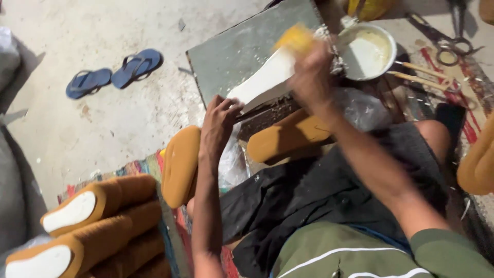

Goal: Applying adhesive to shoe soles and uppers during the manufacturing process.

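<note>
My left hand [218,121] grips the near end of a white shoe sole [267,80] that lies on a grey board [234,54]. My right hand [311,69] is blurred over the sole's far end and holds a yellow sponge-like pad [296,37]. A white bowl of pale glue [368,51] stands just right of that hand. Two tan soles [180,164] [288,136] rest by my knees.
A stack of tan soles with white undersides [98,226] sits at the lower left. Blue flip-flops [116,74] lie on the concrete floor. Scissors [442,38] and wooden sticks [419,74] lie at the upper right. More tan soles [478,159] are at the right edge.
</note>
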